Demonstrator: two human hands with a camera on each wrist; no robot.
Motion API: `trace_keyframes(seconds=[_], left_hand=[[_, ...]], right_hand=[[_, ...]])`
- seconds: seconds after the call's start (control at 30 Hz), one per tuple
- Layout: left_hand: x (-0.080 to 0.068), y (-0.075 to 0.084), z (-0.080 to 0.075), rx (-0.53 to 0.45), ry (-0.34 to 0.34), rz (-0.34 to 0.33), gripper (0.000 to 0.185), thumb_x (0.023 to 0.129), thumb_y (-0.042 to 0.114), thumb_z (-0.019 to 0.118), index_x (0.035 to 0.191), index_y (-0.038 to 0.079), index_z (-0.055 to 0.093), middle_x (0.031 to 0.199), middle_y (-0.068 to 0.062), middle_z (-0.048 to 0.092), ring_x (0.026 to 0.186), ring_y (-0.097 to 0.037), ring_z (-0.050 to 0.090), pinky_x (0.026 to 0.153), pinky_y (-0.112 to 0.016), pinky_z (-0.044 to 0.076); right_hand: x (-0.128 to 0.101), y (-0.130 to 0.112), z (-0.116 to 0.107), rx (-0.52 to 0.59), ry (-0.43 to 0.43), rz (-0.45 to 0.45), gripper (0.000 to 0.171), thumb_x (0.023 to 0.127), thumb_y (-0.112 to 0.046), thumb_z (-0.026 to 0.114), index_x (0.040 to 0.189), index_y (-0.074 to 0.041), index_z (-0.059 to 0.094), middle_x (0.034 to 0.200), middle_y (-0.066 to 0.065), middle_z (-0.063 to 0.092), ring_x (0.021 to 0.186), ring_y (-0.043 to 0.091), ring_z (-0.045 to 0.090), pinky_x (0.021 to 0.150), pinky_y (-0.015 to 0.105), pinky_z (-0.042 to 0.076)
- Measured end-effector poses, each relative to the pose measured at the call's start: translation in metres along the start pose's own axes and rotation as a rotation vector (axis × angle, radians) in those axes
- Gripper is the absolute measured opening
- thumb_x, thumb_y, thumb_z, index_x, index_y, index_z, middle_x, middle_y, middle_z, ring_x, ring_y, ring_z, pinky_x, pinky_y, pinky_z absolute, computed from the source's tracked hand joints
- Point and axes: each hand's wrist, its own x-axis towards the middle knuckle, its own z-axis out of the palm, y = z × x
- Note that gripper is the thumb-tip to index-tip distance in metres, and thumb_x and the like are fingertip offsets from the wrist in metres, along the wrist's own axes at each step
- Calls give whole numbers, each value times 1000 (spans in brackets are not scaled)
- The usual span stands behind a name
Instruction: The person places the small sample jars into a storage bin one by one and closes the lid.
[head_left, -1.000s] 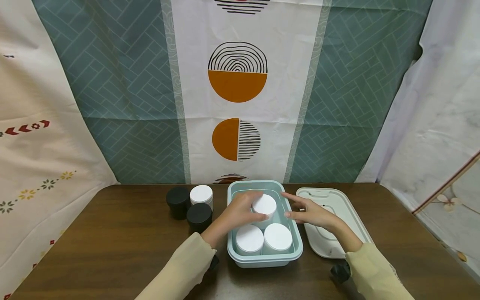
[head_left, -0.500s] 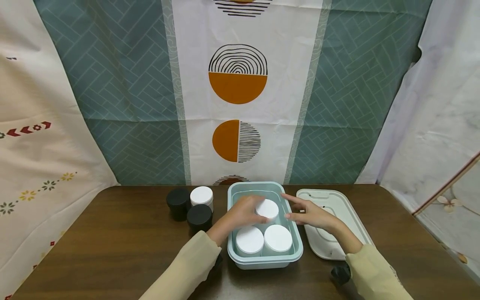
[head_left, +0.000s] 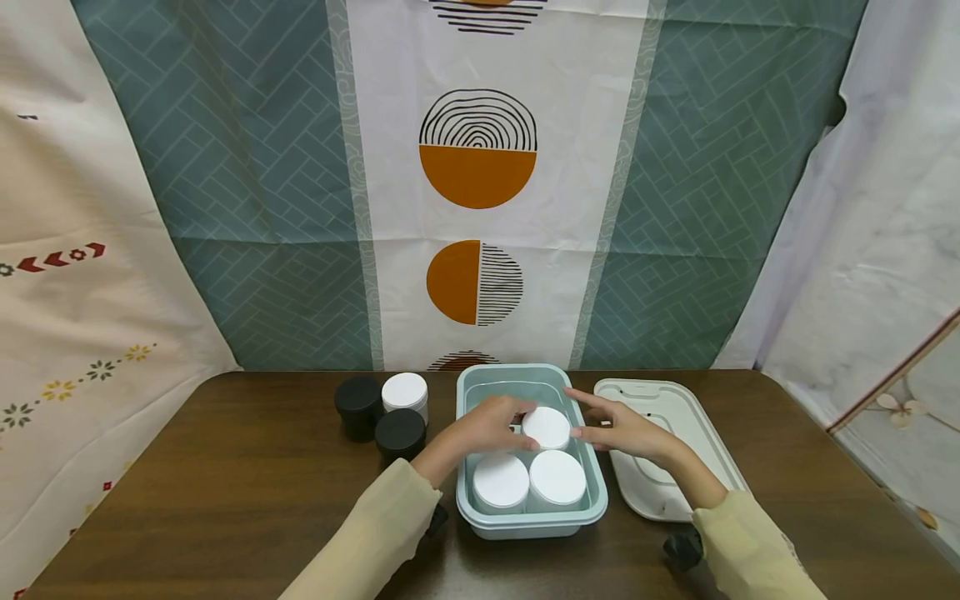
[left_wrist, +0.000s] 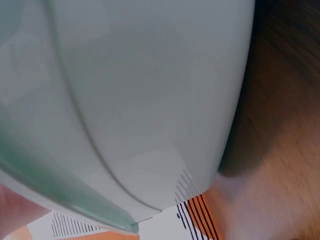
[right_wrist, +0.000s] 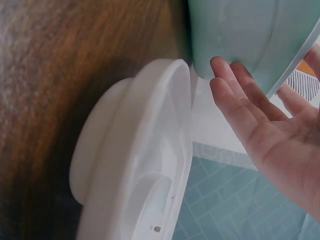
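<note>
Jar [head_left: 547, 427] with white lid held by left hand [head_left: 489, 424], fingers curled round its side, over far half of pale green bin [head_left: 529, 521]; right hand [head_left: 624, 432] alongside with fingers straight and relaxed, tips near jar's right side, contact not resolvable from head view. Two white-lidded jars [head_left: 528, 481] already seated in near half of bin. Lower straight down into free far-right slot, base level, clear of near pair and bin wall. Keep right hand as a guide only, palm off rim. Release once base sits flat. Left wrist view shows only bin's outer wall, probably; no check on seating from there. White bin lid [head_left: 663, 442] upside down on worktop [head_left: 225, 467], right of bin. Two black jars [head_left: 378, 417] and one white at left.
</note>
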Motion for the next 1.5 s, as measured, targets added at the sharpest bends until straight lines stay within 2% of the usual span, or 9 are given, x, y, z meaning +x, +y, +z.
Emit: trace_keyframes(seconds=[0.2, 0.4, 0.6, 0.77, 1.13, 1.27, 1.5], left_hand=[[-1, -1, -1, -3, -11, 14, 55, 79, 17, 71, 125, -6, 51, 119, -17, 58, 106, -24, 58, 87, -32, 47], [-5, 0, -2, -14, -25, -7, 58, 81, 18, 70, 128, -7, 47, 124, -17, 55, 109, -24, 56, 88, -31, 47], [-14, -2, -9, -30, 0, -9, 58, 83, 21, 67, 129, -7, 46, 124, -18, 54, 111, -26, 55, 90, -36, 46], [-30, -7, -21, -62, 54, -7, 55, 84, 18, 66, 130, -5, 46, 125, -19, 54, 112, -26, 55, 91, -38, 45], [-68, -26, -43, -157, 228, -5, 51, 80, 15, 69, 125, -3, 52, 124, -16, 55, 106, -31, 58, 83, -39, 49], [-80, -32, -50, -136, 284, -1, 53, 79, 16, 71, 125, -3, 52, 122, -17, 57, 106, -30, 58, 85, -41, 48], [-99, -41, -61, -128, 341, -56, 54, 78, 16, 72, 124, -5, 52, 118, -18, 58, 105, -32, 57, 86, -38, 48]], right_hand=[[0, 0, 0, 12, -3, 8, 70, 88, -28, 60, 145, -10, 23, 126, 27, 47, 105, 32, 54, 78, 42, 51], [0, 1, 0, 17, -8, 8, 69, 88, -27, 59, 145, -10, 23, 126, 27, 46, 105, 31, 54, 79, 42, 51], [0, 1, 0, 25, -10, 3, 69, 89, -26, 59, 145, -11, 23, 126, 26, 47, 105, 30, 53, 79, 40, 51], [0, 0, 0, 16, -4, -1, 68, 88, -26, 59, 145, -11, 24, 123, 24, 49, 103, 28, 53, 79, 41, 51], [-1, 0, -1, -9, 0, -10, 68, 88, -26, 59, 145, -12, 24, 123, 23, 50, 102, 28, 53, 76, 37, 50], [-2, -1, -1, -8, 2, -10, 67, 89, -25, 59, 145, -12, 24, 124, 24, 49, 104, 29, 53, 76, 37, 50], [-2, -1, 0, -4, 2, -8, 68, 88, -26, 59, 145, -13, 24, 127, 25, 46, 108, 31, 52, 78, 40, 50]])
